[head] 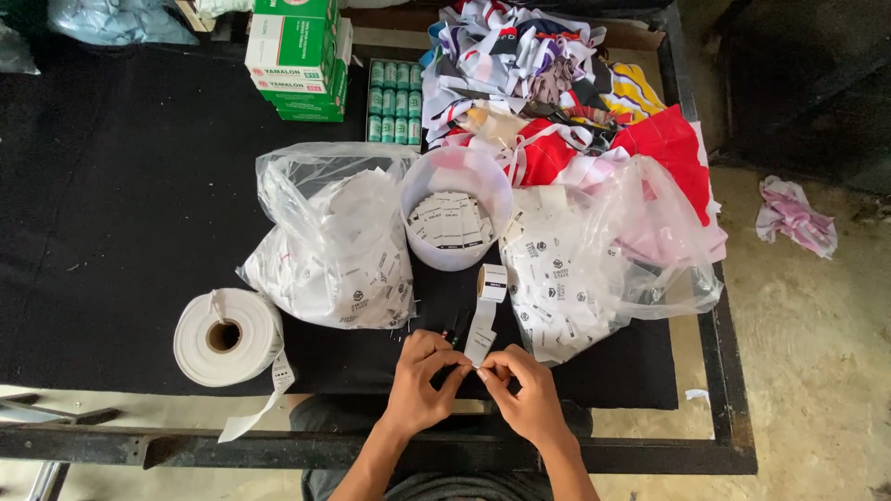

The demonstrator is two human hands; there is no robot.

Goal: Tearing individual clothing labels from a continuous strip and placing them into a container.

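here, both hands (473, 385) pinching label strip (483, 325) (white), near tub (457, 209)

Matt black cloth (121, 232) covers the table, glossy clear plastic bags (325, 241) hold paper-like white labels (557, 288)

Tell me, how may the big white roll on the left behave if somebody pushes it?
The big white roll lies on its side with its hollow core showing, so it would probably roll across the black cloth. Its loose tail looks thin and floppy, and would likely trail or unwind.
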